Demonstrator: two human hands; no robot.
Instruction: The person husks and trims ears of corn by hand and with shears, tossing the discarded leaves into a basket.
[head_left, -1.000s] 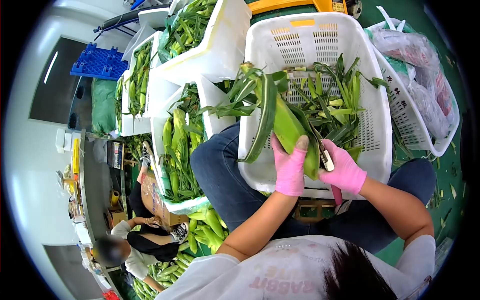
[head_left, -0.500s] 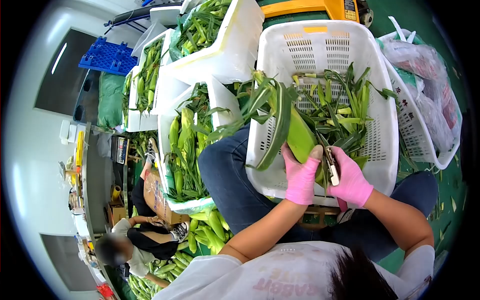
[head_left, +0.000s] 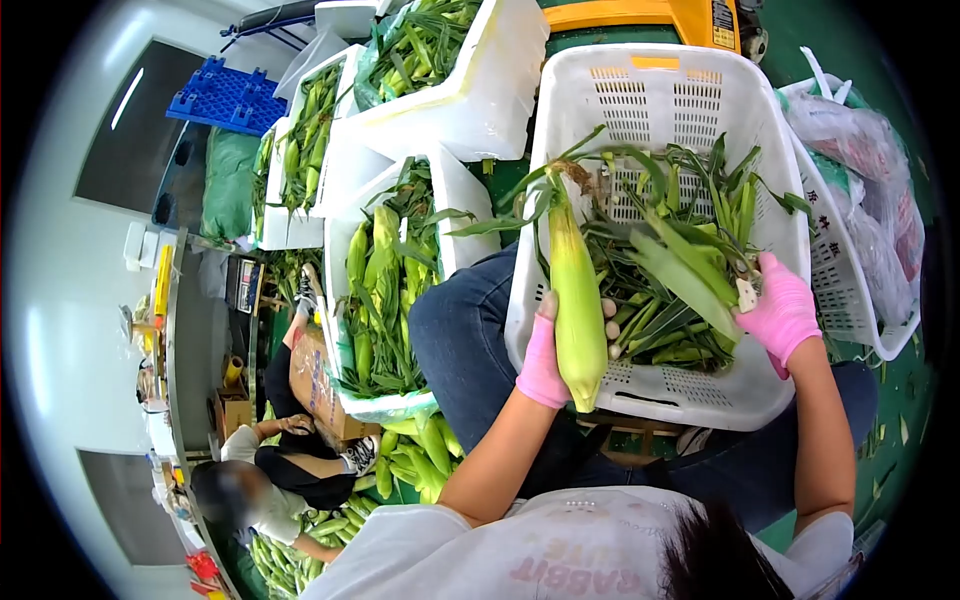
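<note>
My left hand (head_left: 545,355), in a pink glove, is wrapped round an ear of corn (head_left: 577,300) in pale green husk, its blunt end toward me and brown silk at the far end. My right hand (head_left: 782,312), also pink-gloved, is closed round a cutter (head_left: 746,294) with a light-coloured part showing; green husk leaves (head_left: 680,270) lie against it, some blurred. Both hands are over the near part of a white perforated basket (head_left: 790,240), which holds loose leaves and stalk pieces.
White foam boxes (head_left: 470,215) of corn stand to the left. Husked-green ears (head_left: 425,460) lie on the floor, near a seated person (head_left: 265,490). Another white basket (head_left: 850,310) with plastic bags is at the right. A yellow metal frame (head_left: 640,12) stands behind.
My hands have moved apart. Green outer leaves have come away from the corn toward my right hand, and the ear now shows paler husk and hangs more upright.
</note>
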